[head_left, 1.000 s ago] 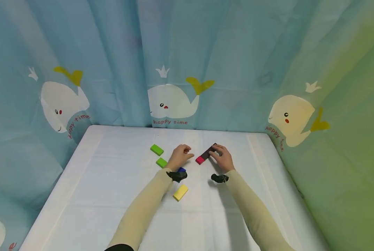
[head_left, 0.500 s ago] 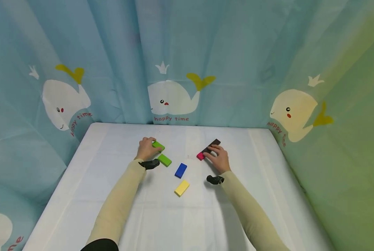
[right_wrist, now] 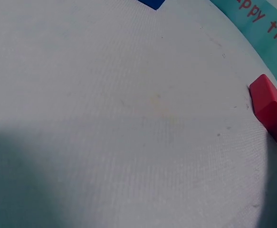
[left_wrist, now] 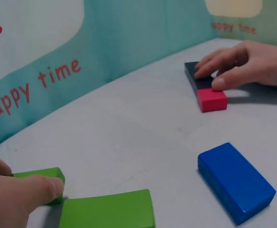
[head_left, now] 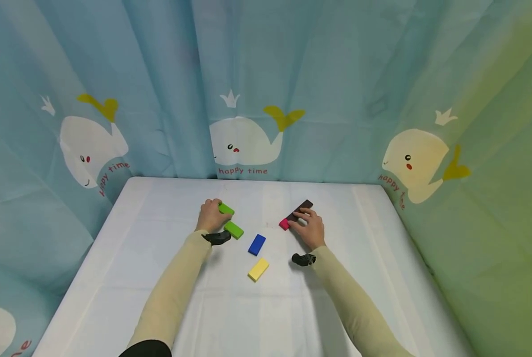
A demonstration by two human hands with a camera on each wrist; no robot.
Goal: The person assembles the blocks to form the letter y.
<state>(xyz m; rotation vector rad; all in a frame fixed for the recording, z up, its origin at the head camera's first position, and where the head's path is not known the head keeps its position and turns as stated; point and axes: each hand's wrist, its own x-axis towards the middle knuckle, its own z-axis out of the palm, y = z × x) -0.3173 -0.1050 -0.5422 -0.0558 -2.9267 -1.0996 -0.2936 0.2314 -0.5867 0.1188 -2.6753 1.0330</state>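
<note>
In the head view my left hand (head_left: 209, 215) pinches the farther green block (head_left: 226, 209) at the left, thumb on its near end. A second green block (head_left: 233, 229) lies right beside that hand, nearer to me. To the right, a small red block (head_left: 284, 224) and a dark block (head_left: 306, 204) lie end to end in a slanted row. My right hand (head_left: 310, 229) holds this row, its bent fingers over the dark block and its thumb at the seam with the red one. The right wrist view catches the red block (right_wrist: 270, 105) at its edge.
A blue block (head_left: 257, 244) and a yellow block (head_left: 259, 269) lie between the arms on the white table (head_left: 230, 322). A whale-print curtain (head_left: 337, 99) stands behind the table's far edge and along its sides.
My left hand has moved left from the middle to the farther green block and taken hold of it. The right hand has slid along the dark row toward the red block.
</note>
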